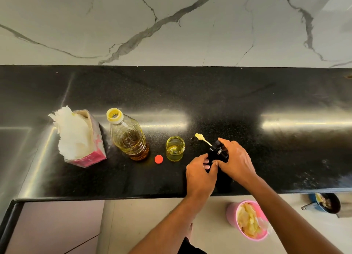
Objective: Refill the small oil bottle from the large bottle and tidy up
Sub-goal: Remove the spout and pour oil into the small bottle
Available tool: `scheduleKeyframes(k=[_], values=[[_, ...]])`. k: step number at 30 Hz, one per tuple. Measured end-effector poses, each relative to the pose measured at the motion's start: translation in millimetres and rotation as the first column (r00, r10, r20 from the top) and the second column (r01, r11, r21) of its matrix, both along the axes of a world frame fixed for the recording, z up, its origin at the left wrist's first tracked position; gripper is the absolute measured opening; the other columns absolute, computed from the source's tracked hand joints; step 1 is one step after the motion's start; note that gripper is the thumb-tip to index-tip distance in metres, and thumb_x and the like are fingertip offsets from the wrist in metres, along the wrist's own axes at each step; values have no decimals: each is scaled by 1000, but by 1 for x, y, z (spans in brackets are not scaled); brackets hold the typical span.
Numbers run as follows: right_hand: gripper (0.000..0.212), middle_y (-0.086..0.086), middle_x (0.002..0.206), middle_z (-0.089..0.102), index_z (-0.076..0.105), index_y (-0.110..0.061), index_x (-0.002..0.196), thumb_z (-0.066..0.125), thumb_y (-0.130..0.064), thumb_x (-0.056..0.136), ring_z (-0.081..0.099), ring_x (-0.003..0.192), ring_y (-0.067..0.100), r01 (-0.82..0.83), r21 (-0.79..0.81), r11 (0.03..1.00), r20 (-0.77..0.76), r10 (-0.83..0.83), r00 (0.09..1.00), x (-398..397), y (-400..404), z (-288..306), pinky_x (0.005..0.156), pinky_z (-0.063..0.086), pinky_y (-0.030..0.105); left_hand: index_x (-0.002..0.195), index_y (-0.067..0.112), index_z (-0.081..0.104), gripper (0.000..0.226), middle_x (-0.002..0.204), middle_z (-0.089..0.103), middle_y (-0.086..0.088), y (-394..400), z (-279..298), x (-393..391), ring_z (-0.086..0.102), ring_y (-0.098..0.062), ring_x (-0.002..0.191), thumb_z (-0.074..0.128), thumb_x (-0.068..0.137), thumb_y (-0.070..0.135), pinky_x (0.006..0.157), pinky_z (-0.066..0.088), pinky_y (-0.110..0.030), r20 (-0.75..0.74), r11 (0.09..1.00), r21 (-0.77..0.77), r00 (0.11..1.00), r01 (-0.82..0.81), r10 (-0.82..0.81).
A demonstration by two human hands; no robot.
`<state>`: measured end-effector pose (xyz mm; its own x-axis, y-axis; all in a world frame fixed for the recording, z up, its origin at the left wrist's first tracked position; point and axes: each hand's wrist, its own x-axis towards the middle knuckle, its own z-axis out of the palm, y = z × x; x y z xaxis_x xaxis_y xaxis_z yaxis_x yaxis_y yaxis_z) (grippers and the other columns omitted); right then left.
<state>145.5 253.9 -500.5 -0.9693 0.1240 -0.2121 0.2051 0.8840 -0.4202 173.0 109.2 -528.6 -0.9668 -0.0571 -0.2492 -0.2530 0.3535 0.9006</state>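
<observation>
Both hands are together on a black pump top (pixel 219 151). The right hand (pixel 236 160) wraps around it, and the left hand (pixel 200 174) pinches its near end. The small jar (pixel 175 148) stands open just left. The big bottle (pixel 129 137) stands farther left, beside the red cap (pixel 158 159).

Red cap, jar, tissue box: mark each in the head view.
Red cap (pixel 158 159): head view, centre of its top face.
Jar (pixel 175 149): head view, glass side wall above the oil.
Tissue box (pixel 95 139): head view, pink side panel.
</observation>
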Motion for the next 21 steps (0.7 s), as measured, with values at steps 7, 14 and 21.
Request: scheduleKeyframes(k=[7,14,21], values=[[98,4,139,56,37,-23,159,90,-35,77,56,128,25,28,-34,999,35,-27,999,-1,-2,3,107,49,49,139,18,68,47,114,73,9,-3,3,1,71,-1,92,77,96,35,83,61,-19,10,1000,1,1000,-14,14],[115,2,156,41,25,-28,163,89,-53,71,39,145,27,-43,-29,999,38,44,998,-4,-1,9,118,31,52,128,19,73,37,104,73,13,-25,11,13,70,2,91,79,95,33,74,62,-19,-64,999,32,998,-7,9],[104,3,159,39,39,-27,156,89,-56,70,34,148,27,-60,-22,998,-209,54,976,-2,-17,20,120,28,51,103,18,78,11,83,73,12,-90,18,28,72,-13,78,80,95,26,65,59,-21,-243,987,-8,958,-158,152]])
